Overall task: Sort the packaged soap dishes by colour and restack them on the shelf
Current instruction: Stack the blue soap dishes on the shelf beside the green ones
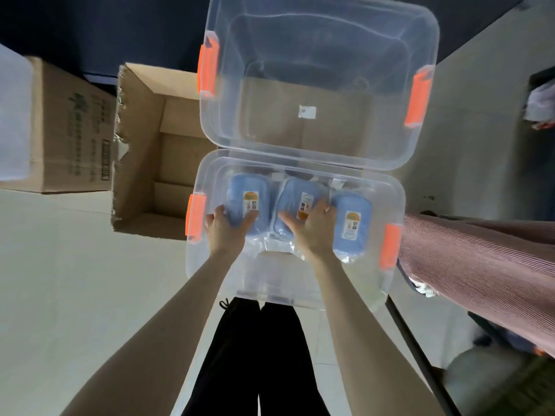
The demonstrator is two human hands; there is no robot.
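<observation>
From my seat I look straight down into a clear lidless bin (192, 265) with orange latches (195, 217) in the centre of the frame. Three blue soap dishes in clear wrap lie side by side in it, each with a small label facing up.

My left hand (228, 232) grips the left soap dish (244, 193) at its lower end. The thumb lies across the top, just under the label, and the fingers curl round the dish's left edge against the bin wall. The dish sits between thumb and fingers and reaches up the frame beyond them.

My right hand (313, 232) is on the middle soap dish (297, 196). The thumb is spread out to the left over its lower end, and the fingers are bent over its right edge, down in the gap beside the right soap dish (351, 226). That third dish lies just beside the fingers; I cannot tell whether they touch it.

A second clear bin (210, 130), also with orange latches, sits directly above the first in the frame. To its left stands an open cardboard box (141, 145), and a printed carton (66, 130) is at the upper left. Ribbed pink fabric (480, 265) fills the right edge, and black trousers (270, 355) show at the bottom centre.
</observation>
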